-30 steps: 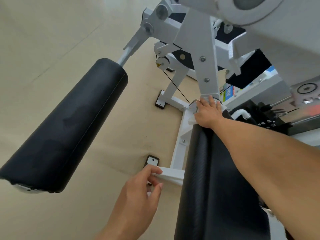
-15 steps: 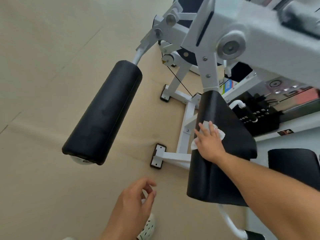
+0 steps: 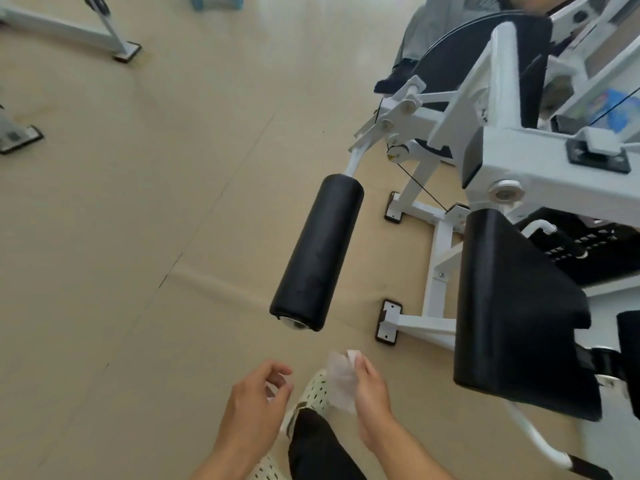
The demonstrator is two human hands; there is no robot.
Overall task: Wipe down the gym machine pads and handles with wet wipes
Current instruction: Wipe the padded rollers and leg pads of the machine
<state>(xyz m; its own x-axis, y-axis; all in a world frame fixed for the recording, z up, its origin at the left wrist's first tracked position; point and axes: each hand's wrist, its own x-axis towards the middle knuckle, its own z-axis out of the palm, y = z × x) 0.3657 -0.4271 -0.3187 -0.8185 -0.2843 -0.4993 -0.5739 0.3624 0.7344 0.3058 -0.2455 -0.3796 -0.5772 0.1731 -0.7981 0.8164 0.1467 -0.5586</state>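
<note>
- The white machine frame [image 3: 540, 157] stands at the right with its flat black seat pad [image 3: 512, 306] near and its black roller pad [image 3: 320, 251] hanging out to the left; a step back in could knock a shin on the roller's near end or on the floor foot plate [image 3: 389, 322], since both sit just ahead of the perforated shoe [image 3: 313, 393].
- The right hand [image 3: 369, 393] pinches a crumpled wet wipe [image 3: 341, 379] between thumb and fingers, off the machine and low near the body; bunched this small, the wipe would likely cover little surface and could skip strips of the roller.
- The left hand [image 3: 258, 400] hangs loosely curled and holds nothing, just left of the wipe.
- Half a second earlier the right hand pressed the wipe on the seat pad; now it is drawn back to the body, and the view has pulled away from the machine.
</note>
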